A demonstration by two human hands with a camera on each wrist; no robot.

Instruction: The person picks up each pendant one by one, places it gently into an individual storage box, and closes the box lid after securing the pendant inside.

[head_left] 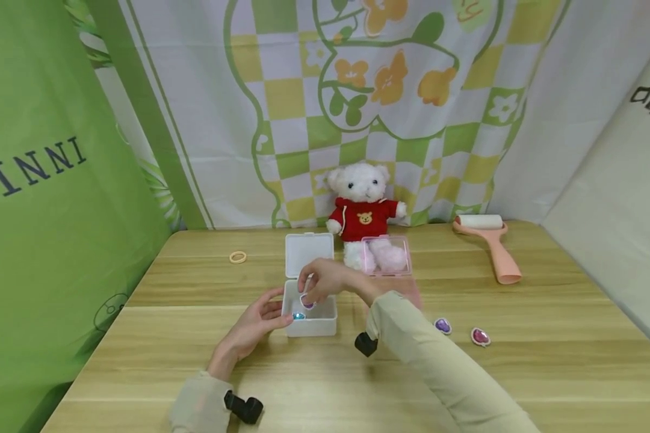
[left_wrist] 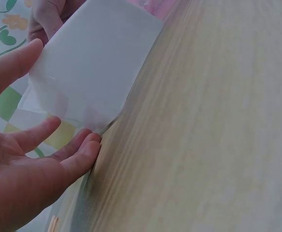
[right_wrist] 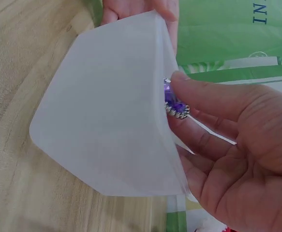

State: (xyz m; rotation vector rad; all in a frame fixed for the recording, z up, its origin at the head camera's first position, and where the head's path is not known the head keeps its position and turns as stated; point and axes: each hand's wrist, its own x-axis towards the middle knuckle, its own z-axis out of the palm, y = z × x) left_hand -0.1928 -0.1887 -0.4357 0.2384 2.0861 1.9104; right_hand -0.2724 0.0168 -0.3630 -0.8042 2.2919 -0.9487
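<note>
A white box (head_left: 319, 328) stands on the table with its lid (head_left: 309, 255) raised at the back. The left hand (head_left: 257, 325) rests against the box's left side, thumb at the front rim, fingers extended; the left wrist view shows this hand (left_wrist: 39, 159) touching the box wall (left_wrist: 97, 58). Over the box opening, the right hand (head_left: 327, 281) pinches a purple gem piece (head_left: 306, 301). In the right wrist view, the right hand (right_wrist: 237, 135) holds the purple gem (right_wrist: 170, 96) at the box's rim. A blue gem piece (head_left: 299, 316) lies inside the box.
A pink box (head_left: 406, 288) with a clear lid (head_left: 387, 255) stands behind the right forearm, before a white teddy bear (head_left: 364, 219). Purple (head_left: 442, 326) and pink-red (head_left: 480, 337) gems lie at right. A lint roller (head_left: 495, 246) is back right, a yellowish ring (head_left: 238, 252) back left.
</note>
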